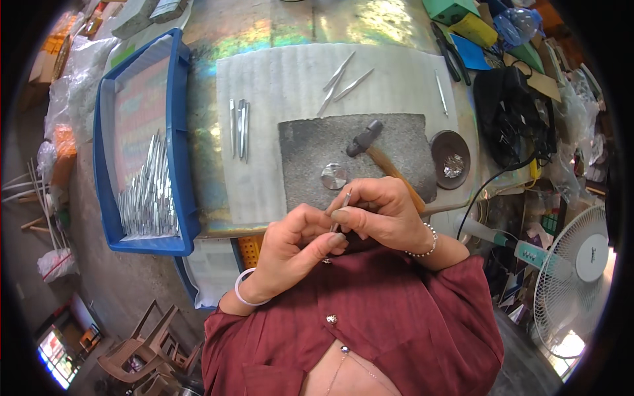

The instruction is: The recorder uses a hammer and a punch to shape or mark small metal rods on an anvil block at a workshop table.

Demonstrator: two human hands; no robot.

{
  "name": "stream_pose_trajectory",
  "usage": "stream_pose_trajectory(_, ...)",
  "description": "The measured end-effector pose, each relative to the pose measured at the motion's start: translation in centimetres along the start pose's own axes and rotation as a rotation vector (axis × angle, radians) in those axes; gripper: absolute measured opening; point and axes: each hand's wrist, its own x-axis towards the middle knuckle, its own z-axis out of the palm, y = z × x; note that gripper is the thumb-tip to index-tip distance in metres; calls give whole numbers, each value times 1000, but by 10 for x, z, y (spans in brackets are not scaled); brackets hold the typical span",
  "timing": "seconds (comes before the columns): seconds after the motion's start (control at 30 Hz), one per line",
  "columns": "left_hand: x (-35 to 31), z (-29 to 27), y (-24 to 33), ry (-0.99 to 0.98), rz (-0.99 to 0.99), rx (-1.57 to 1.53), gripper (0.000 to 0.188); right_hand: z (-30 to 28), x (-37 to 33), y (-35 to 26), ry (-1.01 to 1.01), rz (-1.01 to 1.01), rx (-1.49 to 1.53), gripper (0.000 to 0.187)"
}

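Note:
Close to my body, both hands pinch a slim silver metal rod (347, 198) held at a slant. My left hand (294, 247) is closed, thumb and fingertips at the rod's lower end. My right hand (380, 212) grips the upper part between thumb and forefinger, and the tip shows above. Fingers hide much of the rod. Just beyond them a small round metal block (334, 176) sits on a dark grey slab (307, 145). A hammer (389, 165) lies on that slab beside my right hand, its wooden handle pointing toward me.
White foam sheeting (264, 76) covers the table, bearing several loose metal rods (239, 131). At left, a blue tray (185, 132) holds many more. A brown dish (441, 148) of small shiny pieces, pliers (450, 54), a black bag (505, 115) and a fan (574, 264) are at right.

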Motion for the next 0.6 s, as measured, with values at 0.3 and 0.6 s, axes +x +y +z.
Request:
stream_pose_trajectory(0.3,0,-15,-1,-156,-96,-204,12,9,17,2,19,166,127,9)
stream_pose_trajectory(0.6,4,-26,-5,-206,-161,-377,17,16,29,-2,21,236,96,11)
